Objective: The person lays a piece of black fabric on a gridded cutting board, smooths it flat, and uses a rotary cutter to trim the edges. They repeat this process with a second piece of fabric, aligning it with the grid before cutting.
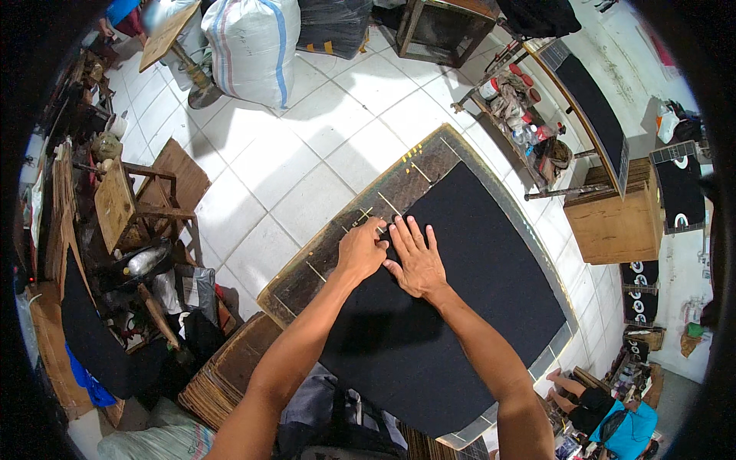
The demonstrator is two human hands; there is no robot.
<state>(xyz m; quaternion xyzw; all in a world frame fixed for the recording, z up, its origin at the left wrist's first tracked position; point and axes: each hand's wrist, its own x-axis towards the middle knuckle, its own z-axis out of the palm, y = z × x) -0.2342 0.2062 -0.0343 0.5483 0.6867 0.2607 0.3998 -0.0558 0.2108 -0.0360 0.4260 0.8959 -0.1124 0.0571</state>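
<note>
A piece of black fabric lies spread over a large dark board with a worn, pale border and several light marks along its far left side. My left hand is at the fabric's far left edge, its fingers curled and pinched on the cloth there. Beside it, my right hand rests palm down on the fabric with its fingers stretched out. The two hands are close together, thumbs nearly meeting. Exactly how much cloth sits between the left fingertips is hidden.
A stack of brown boards stands left of the board. A wooden stool and clutter line the left. A white sack stands at the back. Shelving with bottles is at the right. A person in blue sits lower right.
</note>
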